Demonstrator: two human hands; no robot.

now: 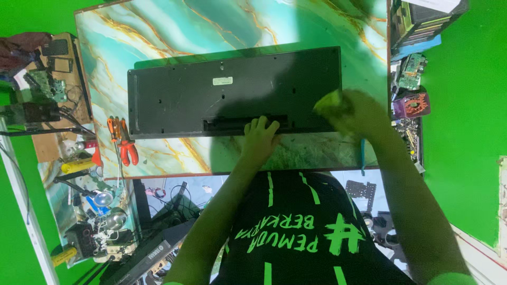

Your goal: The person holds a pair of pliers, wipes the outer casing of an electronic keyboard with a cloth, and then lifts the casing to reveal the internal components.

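Black keyboard (232, 92) face down, left hand (260, 138) fingers curled on edge, right hand (354, 113) gripping one cloth (331, 101)

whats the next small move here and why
Probably sweep the cloth leftward along the keyboard. The right hand has it at the right end only, and the left hand braces the near edge, so the rest of the back appears unwiped.
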